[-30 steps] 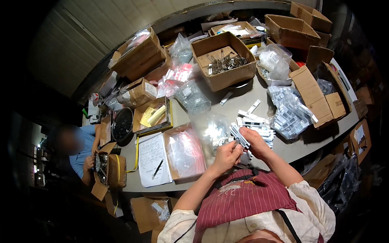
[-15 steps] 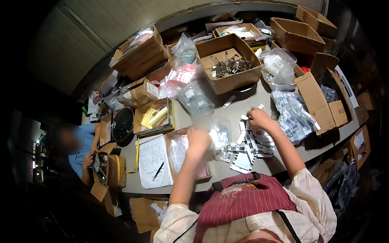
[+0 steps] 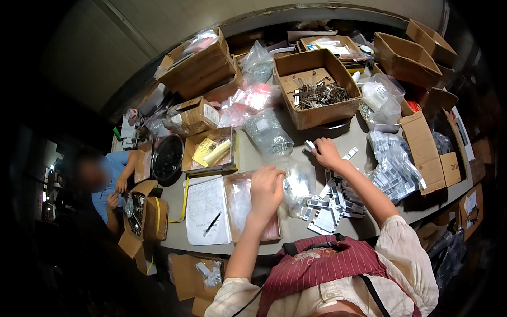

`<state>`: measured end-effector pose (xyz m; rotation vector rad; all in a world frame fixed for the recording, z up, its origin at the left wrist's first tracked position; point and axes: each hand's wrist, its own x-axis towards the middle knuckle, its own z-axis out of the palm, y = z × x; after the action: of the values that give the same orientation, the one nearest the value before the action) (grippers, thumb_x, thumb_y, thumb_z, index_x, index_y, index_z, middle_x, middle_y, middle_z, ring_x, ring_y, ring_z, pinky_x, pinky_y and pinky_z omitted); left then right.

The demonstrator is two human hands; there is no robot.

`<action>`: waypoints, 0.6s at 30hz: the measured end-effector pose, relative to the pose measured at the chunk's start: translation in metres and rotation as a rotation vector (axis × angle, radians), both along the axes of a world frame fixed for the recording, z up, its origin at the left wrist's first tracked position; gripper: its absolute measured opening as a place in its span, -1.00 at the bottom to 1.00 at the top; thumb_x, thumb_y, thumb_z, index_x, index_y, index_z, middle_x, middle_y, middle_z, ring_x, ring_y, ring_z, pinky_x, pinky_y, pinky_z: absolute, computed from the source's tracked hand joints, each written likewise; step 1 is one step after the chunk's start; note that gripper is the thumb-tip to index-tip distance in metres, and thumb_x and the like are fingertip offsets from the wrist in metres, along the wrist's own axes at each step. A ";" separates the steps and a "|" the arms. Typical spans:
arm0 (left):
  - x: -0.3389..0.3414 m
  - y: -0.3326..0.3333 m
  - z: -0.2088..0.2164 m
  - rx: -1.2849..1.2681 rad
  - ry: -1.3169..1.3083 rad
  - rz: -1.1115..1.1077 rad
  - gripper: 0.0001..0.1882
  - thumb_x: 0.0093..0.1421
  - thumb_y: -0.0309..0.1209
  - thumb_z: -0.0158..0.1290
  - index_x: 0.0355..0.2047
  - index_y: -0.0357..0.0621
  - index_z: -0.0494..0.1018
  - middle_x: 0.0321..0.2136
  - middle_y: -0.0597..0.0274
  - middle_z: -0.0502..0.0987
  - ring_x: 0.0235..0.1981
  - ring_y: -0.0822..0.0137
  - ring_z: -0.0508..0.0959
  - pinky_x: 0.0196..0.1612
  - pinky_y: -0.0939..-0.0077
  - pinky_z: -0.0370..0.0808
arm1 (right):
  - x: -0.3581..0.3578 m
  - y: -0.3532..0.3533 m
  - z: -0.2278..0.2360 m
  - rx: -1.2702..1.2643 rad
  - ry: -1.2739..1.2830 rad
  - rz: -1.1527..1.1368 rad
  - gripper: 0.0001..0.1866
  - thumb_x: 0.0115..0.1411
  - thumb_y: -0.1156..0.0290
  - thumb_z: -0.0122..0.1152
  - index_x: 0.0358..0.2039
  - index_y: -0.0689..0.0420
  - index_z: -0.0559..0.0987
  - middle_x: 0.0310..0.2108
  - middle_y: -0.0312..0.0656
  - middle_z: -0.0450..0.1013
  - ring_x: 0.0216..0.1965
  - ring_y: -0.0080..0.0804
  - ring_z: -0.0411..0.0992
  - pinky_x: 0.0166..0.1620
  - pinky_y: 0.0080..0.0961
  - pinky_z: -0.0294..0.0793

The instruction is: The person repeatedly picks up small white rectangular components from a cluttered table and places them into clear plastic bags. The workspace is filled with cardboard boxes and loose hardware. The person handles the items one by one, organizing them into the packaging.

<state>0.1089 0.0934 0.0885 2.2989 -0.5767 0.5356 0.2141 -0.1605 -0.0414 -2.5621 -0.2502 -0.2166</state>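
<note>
My left hand [image 3: 266,193] is closed at the left edge of a clear plastic bag [image 3: 300,182], which appears pinched in its fingers; the fingertips are partly hidden. The bag lies on the table with small shiny items inside. My right hand [image 3: 326,152] grips a short white-and-grey strip [image 3: 309,145] beyond the bag, above the tabletop. Below my right forearm spreads a loose pile of similar white-and-grey strips [image 3: 330,208]. Another single strip [image 3: 350,153] rests just right of my right hand.
A cardboard box of metal parts [image 3: 317,113] stands behind my hands. Bagged grey pieces [image 3: 393,166] lie at right. A shallow box of plastic bags [image 3: 236,211] and a written sheet [image 3: 203,198] with a pen sit at left. A co-worker in blue [image 3: 113,169] handles a carton.
My right hand has moved away from the strip pile toward the left and far side, with a strip in its fingers. My left hand stays by the bag. The whole view has shifted slightly.
</note>
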 end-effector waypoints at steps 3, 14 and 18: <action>-0.008 -0.003 0.012 -0.055 0.035 0.014 -0.90 0.16 -0.50 0.11 -0.30 -0.19 0.55 -0.34 0.05 0.58 -0.16 0.02 0.54 -0.08 0.19 0.43 | -0.037 -0.002 0.046 0.444 0.329 0.156 -0.66 0.27 0.21 0.16 -0.16 0.25 0.47 -0.26 -0.05 0.51 -0.18 -0.18 0.46 -0.05 -0.24 0.42; -0.025 -0.051 0.054 0.420 -0.189 -0.386 -0.71 0.19 -0.21 0.19 -0.42 -0.14 0.39 -0.64 0.21 0.45 -0.54 0.22 0.50 -0.49 0.37 0.47 | -0.128 -0.038 0.153 0.853 0.767 0.449 -0.70 0.26 0.20 0.29 -0.22 0.18 0.54 -0.56 -0.46 0.36 -0.56 -0.74 0.24 -0.51 -0.69 0.17; -0.036 -0.062 0.044 0.453 -0.242 -0.471 -0.72 0.20 -0.21 0.17 -0.44 -0.13 0.39 -0.67 0.23 0.41 -0.55 0.25 0.50 -0.52 0.40 0.45 | -0.142 -0.044 0.155 0.892 0.984 0.349 -0.70 0.25 0.15 0.28 -0.25 0.15 0.64 -0.61 -0.54 0.34 -0.62 -0.78 0.13 -0.57 -0.70 0.01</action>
<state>0.0727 0.0318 0.1320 2.3965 -1.4371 0.4868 0.0722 -0.2041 0.1132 -1.4605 -0.1525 0.8521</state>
